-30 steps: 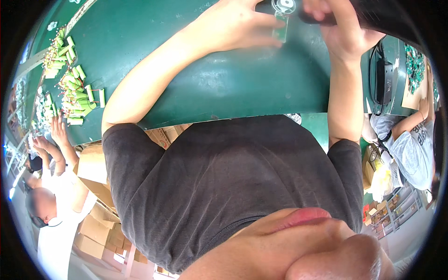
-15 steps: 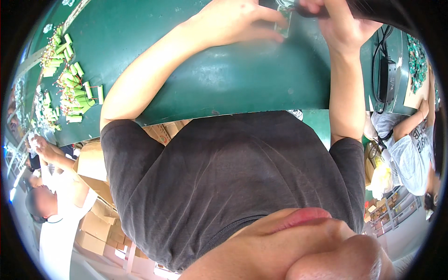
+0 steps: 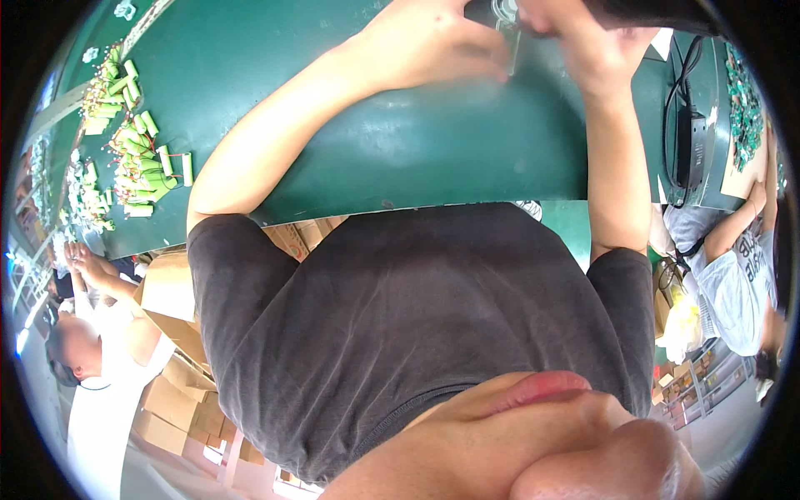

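At the top edge, my left hand (image 3: 433, 43) reaches in with fingers bent round a small clear plastic part (image 3: 507, 15), their tips smeared by motion. Close by on the other side of that part is my right hand (image 3: 587, 42), its fingers curled together. What the right fingers hold, if anything, is hidden by the frame's edge and a dark shape (image 3: 658, 12) above them. Both hands are over the green table (image 3: 417, 150).
Green battery cells with wires (image 3: 142, 167) are heaped at the left. At the right are a black power strip (image 3: 690, 150) with cables and a pile of green circuit boards (image 3: 743, 108). One person (image 3: 108, 358) sits at the left, another (image 3: 737, 275) at the right.
My right hand has shifted slightly left, closer to my left hand. The clear part shows a little more between them, and a white piece now shows beside my right wrist.
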A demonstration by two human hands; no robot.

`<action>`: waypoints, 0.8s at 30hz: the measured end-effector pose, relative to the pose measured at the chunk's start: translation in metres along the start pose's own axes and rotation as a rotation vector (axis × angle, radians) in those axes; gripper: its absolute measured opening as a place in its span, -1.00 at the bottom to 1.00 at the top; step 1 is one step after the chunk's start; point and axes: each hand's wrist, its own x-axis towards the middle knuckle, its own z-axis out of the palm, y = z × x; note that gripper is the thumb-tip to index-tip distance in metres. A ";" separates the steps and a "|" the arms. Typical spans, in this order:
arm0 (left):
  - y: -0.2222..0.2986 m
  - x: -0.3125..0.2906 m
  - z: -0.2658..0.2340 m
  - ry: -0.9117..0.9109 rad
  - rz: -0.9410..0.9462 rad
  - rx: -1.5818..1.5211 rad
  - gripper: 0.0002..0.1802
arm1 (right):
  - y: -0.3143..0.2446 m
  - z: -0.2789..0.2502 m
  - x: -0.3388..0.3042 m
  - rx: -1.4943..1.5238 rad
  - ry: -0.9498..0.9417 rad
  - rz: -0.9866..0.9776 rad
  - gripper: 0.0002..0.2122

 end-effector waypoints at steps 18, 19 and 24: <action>-0.156 0.021 -0.134 0.377 -0.337 0.421 -0.57 | 0.003 0.002 -0.011 -0.199 0.048 -0.040 -0.47; -0.185 0.008 -0.135 0.468 -0.352 0.549 -0.60 | 0.009 0.000 -0.012 -0.218 -0.001 -0.149 -0.31; -0.205 -0.008 -0.126 0.536 -0.568 0.414 -0.71 | 0.020 -0.009 -0.011 -0.244 -0.084 -0.291 -0.25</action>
